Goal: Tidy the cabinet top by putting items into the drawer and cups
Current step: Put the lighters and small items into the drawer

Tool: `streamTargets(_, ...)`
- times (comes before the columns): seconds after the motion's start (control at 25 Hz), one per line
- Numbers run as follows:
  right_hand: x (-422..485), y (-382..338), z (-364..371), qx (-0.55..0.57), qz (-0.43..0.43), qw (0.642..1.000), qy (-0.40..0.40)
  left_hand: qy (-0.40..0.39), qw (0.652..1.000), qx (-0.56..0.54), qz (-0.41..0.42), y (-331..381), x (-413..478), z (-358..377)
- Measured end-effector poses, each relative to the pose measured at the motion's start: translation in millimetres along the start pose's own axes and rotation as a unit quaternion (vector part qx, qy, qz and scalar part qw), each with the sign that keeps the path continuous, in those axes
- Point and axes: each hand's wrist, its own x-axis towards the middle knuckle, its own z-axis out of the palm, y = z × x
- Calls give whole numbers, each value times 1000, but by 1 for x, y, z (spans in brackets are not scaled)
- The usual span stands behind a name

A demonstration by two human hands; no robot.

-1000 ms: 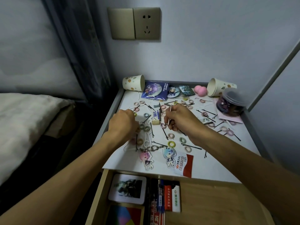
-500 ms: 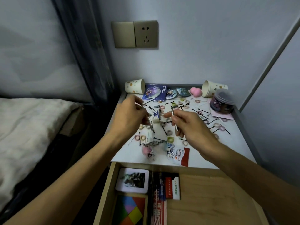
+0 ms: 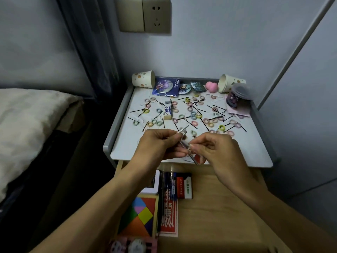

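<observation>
My left hand (image 3: 158,145) and my right hand (image 3: 217,150) meet above the front edge of the white cabinet top (image 3: 127,141). Both pinch a thin silver metal clip or tweezers (image 3: 184,137) that runs diagonally between them. Several small coloured hair ties (image 3: 193,117) and black bobby pins (image 3: 137,110) lie scattered over the top. Two paper cups lie on their sides at the back: one at the left (image 3: 143,81), one at the right (image 3: 230,85). The wooden drawer (image 3: 218,207) below stands open.
Badges in a blue packet (image 3: 166,87), a pink heart sponge (image 3: 211,86) and a clear jar (image 3: 239,97) sit along the back. The drawer holds a tangram box (image 3: 140,216), red packs (image 3: 168,218) and a card. A bed (image 3: 27,114) is at the left, walls behind and right.
Both hands have drawn back from the middle of the cabinet top to its front edge and come together on the silver metal piece. The view has shifted down over the drawer.
</observation>
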Motion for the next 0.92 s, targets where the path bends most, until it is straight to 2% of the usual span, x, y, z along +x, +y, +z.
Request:
streamTargets(0.24, 4, 5, 3, 37, 27, 999, -4, 7, 993, -101, -57, -4, 1, 2)
streamTargets(0.36, 5, 9, 6, 30, 35, 999, 15, 58, 991, -113, -31, -8, 0, 9)
streamTargets(0.48, 3, 11, 9, 77, 63, 995, -14, 95, 989, -113, 6, -9, 1, 14)
streamTargets(0.64, 0, 12, 9, 151, 101, 983, -19, 93, 983, -157, -1, -8, 2, 12)
streamTargets(0.92, 6, 11, -6, 185, 116, 975, -34, 23, 1000, 8, 14, 7, 9, -13)
